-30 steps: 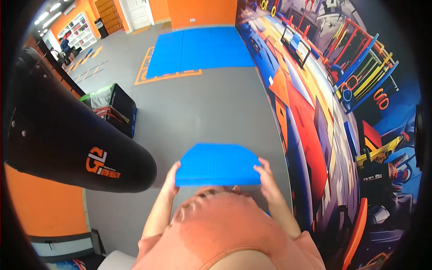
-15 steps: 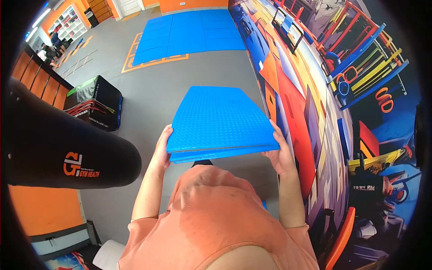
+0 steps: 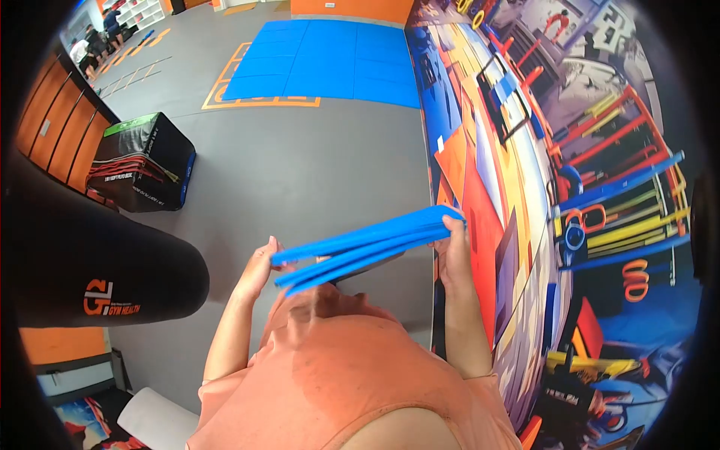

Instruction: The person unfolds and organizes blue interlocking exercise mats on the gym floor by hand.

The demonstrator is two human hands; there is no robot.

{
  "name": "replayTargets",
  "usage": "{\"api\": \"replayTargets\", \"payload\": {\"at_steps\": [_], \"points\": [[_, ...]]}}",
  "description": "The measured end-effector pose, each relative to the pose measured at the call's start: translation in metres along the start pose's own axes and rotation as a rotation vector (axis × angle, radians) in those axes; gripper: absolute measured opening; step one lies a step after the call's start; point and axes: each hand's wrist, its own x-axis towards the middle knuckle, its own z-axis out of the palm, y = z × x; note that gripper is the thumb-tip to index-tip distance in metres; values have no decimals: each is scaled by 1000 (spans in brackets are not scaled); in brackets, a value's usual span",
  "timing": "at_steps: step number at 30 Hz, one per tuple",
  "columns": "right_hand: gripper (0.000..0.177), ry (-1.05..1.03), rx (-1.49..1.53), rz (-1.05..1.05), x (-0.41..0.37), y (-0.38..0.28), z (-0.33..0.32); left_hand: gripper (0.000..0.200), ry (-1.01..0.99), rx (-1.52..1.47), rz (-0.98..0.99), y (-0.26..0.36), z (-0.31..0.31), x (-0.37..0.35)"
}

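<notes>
A folded blue foam mat (image 3: pixel 367 238) is held up in front of my chest, its stacked layers seen edge-on and fanned slightly apart at the left end. My left hand (image 3: pixel 256 271) grips that left end, thumb raised and other fingers partly hidden by the mat. At the higher right end, my right hand (image 3: pixel 454 255) is closed round the layers, thumb over the near edge. The mat slopes down from right to left.
Blue mats (image 3: pixel 322 60) cover the floor farther ahead. On the left stand a black plyo box (image 3: pixel 154 169) with bands on it and a black punching bag (image 3: pixel 112 262). A painted wall (image 3: pixel 517 225) runs along the right. Several people (image 3: pixel 97 41) are far left.
The mat has tilted from showing its broad textured face to showing its edges. Its right end is now higher than its left. Both hands still hold it, and the view has shifted.
</notes>
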Motion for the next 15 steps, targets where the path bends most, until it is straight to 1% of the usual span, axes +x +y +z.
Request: {"api": "replayTargets", "payload": {"at_steps": [2, 3, 4, 6, 8, 10, 11, 13, 15], "points": [[51, 25, 52, -82, 24, -26, 15, 30, 59, 404, 270, 36, -1, 27], [51, -14, 10, -157, 40, -32, 17, 13, 101, 468, 361, 61, 5, 42], [51, -10, 17, -172, 54, -41, 21, 13, 94, 473, 375, 88, 13, 56], [53, -148, -147, -281, 72, -63, 37, 26, -135, 677, 751, 168, 60, 75], [54, -169, -130, -318, 93, -76, 52, 49, -414, 838, 762, 225, 100, 107], [53, -194, -194, -397, 104, -93, 71, 65, -610, 774, 892, 255, 141, 155], [54, -201, -194, -399, 108, -101, 77, 65, -617, 777, 901, 266, 159, 179], [56, -222, -165, -419, 120, -108, 80, 80, -844, 701, 871, 281, 193, 219], [61, -237, -128, -444, 133, -115, 72, 82, -907, 694, 894, 289, 221, 238]]}}
